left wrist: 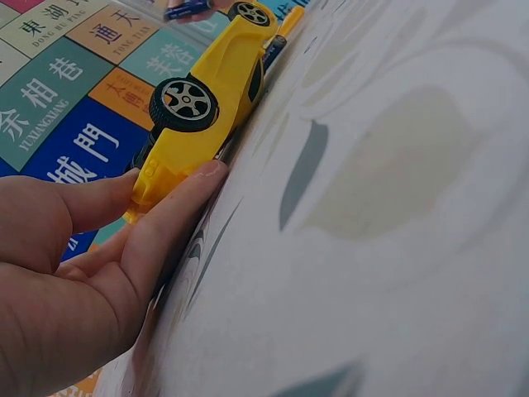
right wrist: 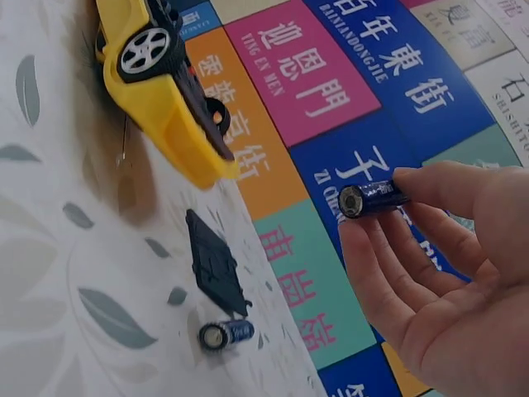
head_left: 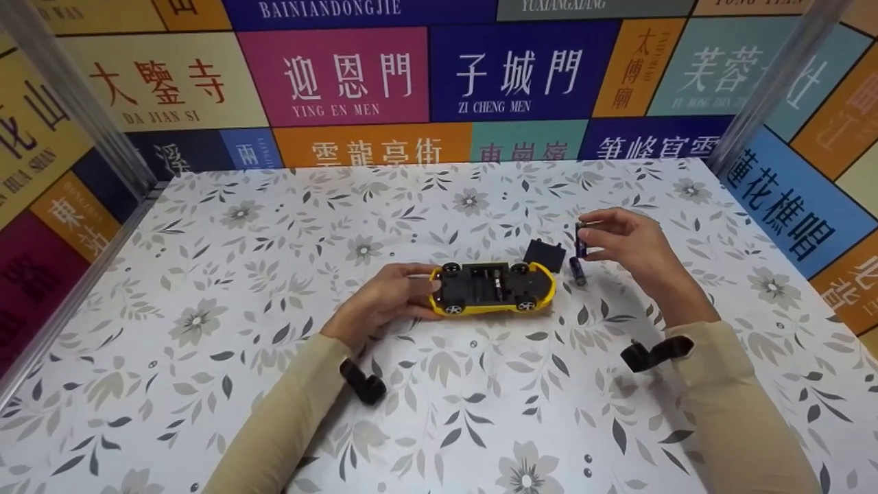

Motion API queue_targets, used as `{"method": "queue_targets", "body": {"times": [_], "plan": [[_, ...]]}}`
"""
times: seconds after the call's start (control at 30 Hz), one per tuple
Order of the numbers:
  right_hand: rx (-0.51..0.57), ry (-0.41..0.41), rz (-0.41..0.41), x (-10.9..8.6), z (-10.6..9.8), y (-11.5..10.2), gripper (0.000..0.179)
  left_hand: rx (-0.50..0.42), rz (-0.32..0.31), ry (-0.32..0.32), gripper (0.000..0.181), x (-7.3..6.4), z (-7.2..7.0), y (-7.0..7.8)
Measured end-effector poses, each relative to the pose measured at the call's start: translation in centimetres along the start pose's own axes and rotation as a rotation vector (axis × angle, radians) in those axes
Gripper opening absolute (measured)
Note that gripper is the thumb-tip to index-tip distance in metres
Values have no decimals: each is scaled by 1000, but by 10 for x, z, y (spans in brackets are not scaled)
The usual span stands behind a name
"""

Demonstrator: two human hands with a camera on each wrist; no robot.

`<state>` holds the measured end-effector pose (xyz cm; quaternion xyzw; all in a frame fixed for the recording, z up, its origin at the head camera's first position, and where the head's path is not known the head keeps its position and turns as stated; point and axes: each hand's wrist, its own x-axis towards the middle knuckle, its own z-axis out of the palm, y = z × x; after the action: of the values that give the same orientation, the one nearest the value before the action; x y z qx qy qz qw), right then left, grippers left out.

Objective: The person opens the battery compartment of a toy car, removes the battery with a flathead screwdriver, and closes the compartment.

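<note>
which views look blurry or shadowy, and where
head view: soft shadow on the tabletop beside the right sleeve; left wrist view: the printed leaf at the bottom edge is blurred; right wrist view: a dim brownish shadow or reflection beneath the yellow car

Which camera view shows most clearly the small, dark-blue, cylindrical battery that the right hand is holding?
The right wrist view: the battery appears largest there, with one round end visible. The head view shows it small and dark; the left wrist view, only small at the top edge.
</note>
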<state>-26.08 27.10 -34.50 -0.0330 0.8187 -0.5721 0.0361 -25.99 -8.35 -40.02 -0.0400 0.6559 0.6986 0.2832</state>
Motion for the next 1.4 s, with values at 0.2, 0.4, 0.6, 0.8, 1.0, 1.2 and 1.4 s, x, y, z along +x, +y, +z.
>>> {"method": "queue_targets", "body": {"times": [0.2,0.4,0.6,0.8,1.0,1.2,1.4], "plan": [[12,11,77,6,-8,14,40,-4,-3,6,48,1,0,0],[-23,1,184,11,-13,23,49,-3,3,-6,48,0,0,0],[-88,-3,302,17,-16,31,53,-5,26,-20,47,2,1,-2],[-162,18,349,18,-15,37,51,-1,19,-15,48,2,1,-2],[-207,3,363,19,-12,41,49,-5,14,-15,49,2,1,-2],[-255,-2,343,18,-8,43,48,-14,18,-24,49,2,0,-3],[-265,20,341,17,-5,43,45,-16,23,-31,49,1,0,-3]]}}
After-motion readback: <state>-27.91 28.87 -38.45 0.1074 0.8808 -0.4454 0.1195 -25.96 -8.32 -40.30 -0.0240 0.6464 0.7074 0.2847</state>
